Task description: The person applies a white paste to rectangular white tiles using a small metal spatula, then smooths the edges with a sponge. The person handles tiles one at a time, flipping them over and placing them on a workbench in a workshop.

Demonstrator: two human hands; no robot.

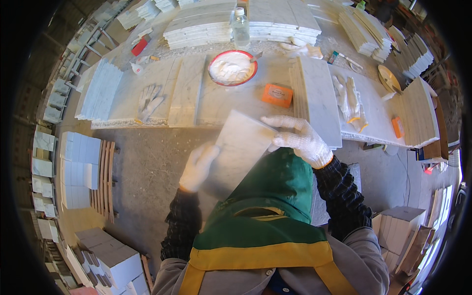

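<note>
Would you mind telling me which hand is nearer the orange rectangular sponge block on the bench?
Right. The right hand grips the pale marble tile's top edge just below the orange sponge block; the left hand holds its lower-left edge, farther away.

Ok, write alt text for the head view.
Two white-gloved hands, left hand and right hand, hold a pale marble tile above a workbench bearing a red bowl of white paste, an orange block and stacked tiles.

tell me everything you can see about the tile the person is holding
The tile is a flat, thin rectangular slab of pale grey-white stone, marble by its look, with faint veining. It is held tilted above the grey floor, in front of the workbench. The gloved left hand grips its lower left edge; the gloved right hand holds its upper right edge.
</note>
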